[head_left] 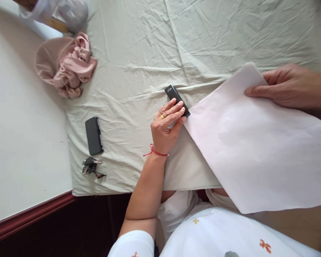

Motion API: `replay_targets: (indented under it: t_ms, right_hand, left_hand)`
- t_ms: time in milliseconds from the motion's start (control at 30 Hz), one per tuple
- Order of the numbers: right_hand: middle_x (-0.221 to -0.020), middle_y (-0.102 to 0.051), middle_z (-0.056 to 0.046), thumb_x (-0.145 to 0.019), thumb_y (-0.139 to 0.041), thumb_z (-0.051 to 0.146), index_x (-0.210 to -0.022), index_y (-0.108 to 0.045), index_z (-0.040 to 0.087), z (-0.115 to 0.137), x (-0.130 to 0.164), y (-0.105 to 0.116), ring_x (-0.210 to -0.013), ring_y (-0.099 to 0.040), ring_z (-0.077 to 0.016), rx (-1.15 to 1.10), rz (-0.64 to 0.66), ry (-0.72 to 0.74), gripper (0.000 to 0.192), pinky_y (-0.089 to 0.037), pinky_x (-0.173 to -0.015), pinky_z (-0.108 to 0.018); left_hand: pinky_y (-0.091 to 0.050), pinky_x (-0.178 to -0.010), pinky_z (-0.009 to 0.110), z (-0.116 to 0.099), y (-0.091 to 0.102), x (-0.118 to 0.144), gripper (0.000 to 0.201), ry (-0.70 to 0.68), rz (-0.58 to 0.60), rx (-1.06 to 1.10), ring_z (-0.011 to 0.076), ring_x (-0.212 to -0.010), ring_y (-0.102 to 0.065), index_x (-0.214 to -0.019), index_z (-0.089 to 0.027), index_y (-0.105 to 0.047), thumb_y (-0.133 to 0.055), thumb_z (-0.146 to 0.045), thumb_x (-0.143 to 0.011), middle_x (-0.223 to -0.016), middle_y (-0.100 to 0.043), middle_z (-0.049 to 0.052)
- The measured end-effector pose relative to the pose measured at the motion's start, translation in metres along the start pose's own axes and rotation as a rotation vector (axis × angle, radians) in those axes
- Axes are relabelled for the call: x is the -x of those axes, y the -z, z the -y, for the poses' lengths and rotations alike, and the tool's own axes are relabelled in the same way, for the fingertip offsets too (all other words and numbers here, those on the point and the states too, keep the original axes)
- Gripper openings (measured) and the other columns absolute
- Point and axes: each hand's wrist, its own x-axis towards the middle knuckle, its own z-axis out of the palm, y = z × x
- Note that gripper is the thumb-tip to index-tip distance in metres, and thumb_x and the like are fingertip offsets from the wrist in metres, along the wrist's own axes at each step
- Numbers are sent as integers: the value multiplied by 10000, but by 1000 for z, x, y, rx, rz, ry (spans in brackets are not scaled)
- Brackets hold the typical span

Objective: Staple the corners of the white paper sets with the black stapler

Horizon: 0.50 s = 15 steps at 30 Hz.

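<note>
A slim black bar-shaped object (171,92), which looks like a stapler, lies slantwise on the cloth with small pale print on its far end. My left hand (168,123) grips its near end, fingers over the top and the thumb by the paper's edge. White paper (259,150) spreads from there to the right and hangs over the table's front edge. Its corner meets the near end of the black object; whether it goes inside is hidden. My right hand (289,85) pinches the paper's far edge, thumb on top and fingers underneath. I cannot tell how many sheets there are.
A wrinkled pale cloth (133,46) covers the table. At the left lie a black phone (93,135), a bunch of keys (91,167) and a crumpled pink cloth (75,67). Plastic containers (69,14) stand at the far left, near a white wall (24,117).
</note>
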Motion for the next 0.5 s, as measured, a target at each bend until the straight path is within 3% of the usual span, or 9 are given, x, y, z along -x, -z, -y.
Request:
replay_targets:
  t_ms: [100, 267, 500]
  right_hand:
    - [-1069, -697, -120, -863, -694, 539, -1452, -656, 144, 2, 1, -1, -729, -613, -17, -33, 3, -132, 709, -476, -692, -109]
    - [-1078, -701, -104, -860, -692, 546, -1411, -669, 151, -2, -2, 1, -682, -569, 12, -32, 66, -88, 678, -427, -629, -82]
    - [-1172, -694, -80, -860, -645, 649, -1455, -617, 214, -13, -13, 4, -751, -622, 9, 61, 250, -61, 737, -505, -702, -88]
  left_hand:
    - [-455, -1250, 591, -1, 0, 2, 190, 24, 3, -39, 288, -1357, -716, -1173, -301, -828, -758, -311, -997, -1303, -815, 80]
    - [-518, -1212, 539, 0, -3, 2, 209, 8, -16, -32, 269, -1377, -704, -1187, -267, -811, -715, -356, -1024, -1301, -817, 85]
    - [-549, -1211, 485, 6, -1, -3, 257, -114, -64, -29, 244, -1401, -685, -1288, -257, -759, -672, -308, -1051, -1350, -796, 83]
